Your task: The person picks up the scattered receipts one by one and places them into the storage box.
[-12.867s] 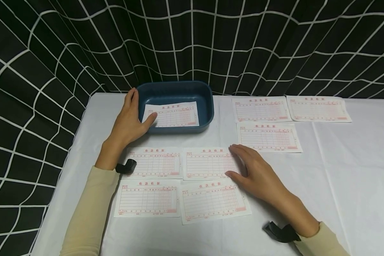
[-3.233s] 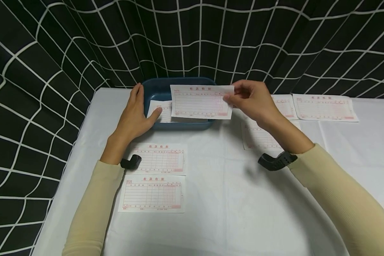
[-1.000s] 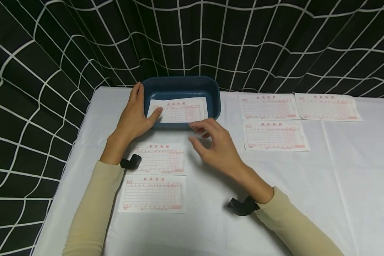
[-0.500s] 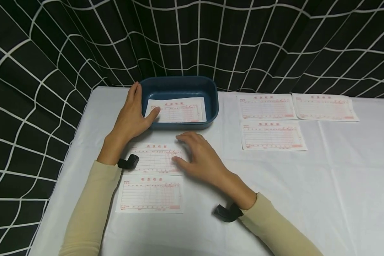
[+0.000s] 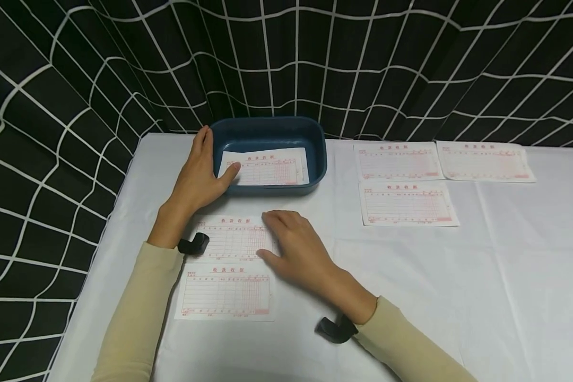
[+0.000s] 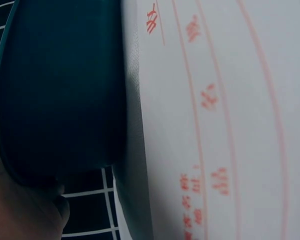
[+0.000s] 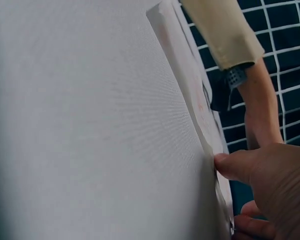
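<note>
My left hand (image 5: 196, 178) lies straight-fingered against the left end of a dark blue plastic bin (image 5: 267, 190). Its thumb reaches over the front rim, above white receipts (image 5: 267, 167) printed in red inside. My right hand (image 5: 298, 249) is at the right edge of the upper of two receipt stacks, the upper receipt (image 5: 229, 239). Thumb and index finger are spread along that edge, and in the right wrist view the thumb (image 7: 230, 165) meets the wavy paper edge. The lower receipt (image 5: 224, 297) lies flat just in front, nearer the person.
Three more receipts (image 5: 408, 204) lie at the back right of the white-clothed table (image 5: 410, 297). A black curtain with a white grid (image 5: 387, 63) rises behind the bin and along the left side. Each wrist wears a black camera mount (image 5: 193, 244).
The right hand moved a receipt from the right column into the bin, then came back left and down to the upper receipt's edge. Both right-column receipts are gone. The left hand stayed at the bin.
</note>
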Demonstrator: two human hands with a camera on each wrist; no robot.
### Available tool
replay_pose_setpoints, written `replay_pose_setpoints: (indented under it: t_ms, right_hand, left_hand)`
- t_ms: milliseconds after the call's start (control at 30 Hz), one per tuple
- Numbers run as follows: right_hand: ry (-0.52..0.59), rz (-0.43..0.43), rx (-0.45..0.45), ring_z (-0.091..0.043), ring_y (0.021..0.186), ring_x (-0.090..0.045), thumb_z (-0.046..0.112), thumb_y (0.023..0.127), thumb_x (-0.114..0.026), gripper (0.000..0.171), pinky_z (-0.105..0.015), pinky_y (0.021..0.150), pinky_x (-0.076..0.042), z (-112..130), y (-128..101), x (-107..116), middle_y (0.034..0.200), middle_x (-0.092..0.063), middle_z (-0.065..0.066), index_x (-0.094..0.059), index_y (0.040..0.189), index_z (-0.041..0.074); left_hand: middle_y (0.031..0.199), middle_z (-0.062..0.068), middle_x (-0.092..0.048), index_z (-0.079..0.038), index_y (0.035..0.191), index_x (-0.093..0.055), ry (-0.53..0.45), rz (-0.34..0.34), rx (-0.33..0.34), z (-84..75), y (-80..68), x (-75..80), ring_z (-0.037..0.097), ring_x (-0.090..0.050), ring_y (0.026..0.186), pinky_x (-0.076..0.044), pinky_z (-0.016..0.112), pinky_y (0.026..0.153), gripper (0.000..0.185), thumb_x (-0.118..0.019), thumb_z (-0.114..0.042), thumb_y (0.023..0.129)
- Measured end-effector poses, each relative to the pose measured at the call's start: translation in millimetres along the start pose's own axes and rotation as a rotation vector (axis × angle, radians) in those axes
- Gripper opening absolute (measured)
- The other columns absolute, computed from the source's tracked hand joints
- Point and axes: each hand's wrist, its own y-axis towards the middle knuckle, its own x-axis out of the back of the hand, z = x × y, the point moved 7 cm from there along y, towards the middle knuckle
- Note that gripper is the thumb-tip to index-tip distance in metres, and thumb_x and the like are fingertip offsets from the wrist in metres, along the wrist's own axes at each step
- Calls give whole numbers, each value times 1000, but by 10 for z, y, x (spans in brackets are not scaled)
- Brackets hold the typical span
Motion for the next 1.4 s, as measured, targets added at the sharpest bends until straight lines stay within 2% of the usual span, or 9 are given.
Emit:
replay_pose_setpoints:
  t_ms: [133,400,633,733,933,1033,1200,1300,1400]
  right_hand:
    - [-28,-9,11,-32,138,-58,28,91,-84,68,-49,120,-45,19,-11,9,146,-65,-13,-58,148,1]
    - [-9,-28,25,-33,135,-60,25,91,-84,66,-50,117,-46,19,0,9,142,-68,-13,-59,147,1]
    - [30,-54,0,-32,127,-61,20,90,-85,62,-49,113,-47,4,38,15,133,-70,-12,-62,145,1]
    - [46,-46,-38,-34,123,-61,19,88,-87,61,-51,109,-47,6,68,31,129,-69,-14,-64,142,2]
    - [53,38,-167,-38,113,-63,17,85,-88,50,-54,102,-48,-4,172,38,121,-71,-19,-71,129,2]
    - [61,77,-201,-37,108,-64,16,85,-87,43,-52,100,-51,-10,217,33,115,-73,-17,-73,124,3]
    - [87,100,-218,-29,99,-67,13,88,-83,28,-46,92,-54,-25,221,34,106,-75,-12,-76,114,5]
    - [111,82,-219,-24,91,-67,9,92,-77,18,-43,84,-55,-42,207,55,102,-75,-9,-77,110,6]
    - [139,57,-206,-20,84,-65,7,95,-72,15,-39,77,-54,-55,199,82,99,-76,-6,-79,108,8]
  left_hand:
    - [180,14,-6,1,169,-10,-1,-1,-7,-6,4,-1,34,-17,167,-27,55,132,101,-60,-53,100]
    - [180,15,-7,1,169,-11,0,-1,-9,1,-10,8,35,-18,166,-28,55,131,101,-61,-52,100]
    - [180,15,-7,1,169,-10,-3,-5,-4,-6,-20,33,36,-19,166,-29,56,131,100,-61,-52,100]
    - [180,15,-8,1,169,-11,-2,-11,-1,-7,-15,34,36,-20,166,-29,56,131,100,-62,-51,100]
    - [180,14,-7,0,169,-10,-6,-5,4,-1,-5,0,36,-19,166,-30,57,130,100,-61,-52,100]
    - [180,13,-6,0,169,-10,-6,-4,8,5,-5,-1,36,-20,166,-30,57,130,100,-61,-52,100]
    - [180,14,-5,0,169,-8,-2,4,13,4,-14,11,37,-20,166,-31,58,130,101,-61,-52,100]
    - [180,14,-5,0,169,-8,0,7,11,-3,-13,9,37,-20,166,-31,58,130,101,-61,-52,100]
    - [180,15,-6,1,169,-9,2,6,11,-5,-17,6,37,-20,166,-30,58,130,101,-61,-52,100]
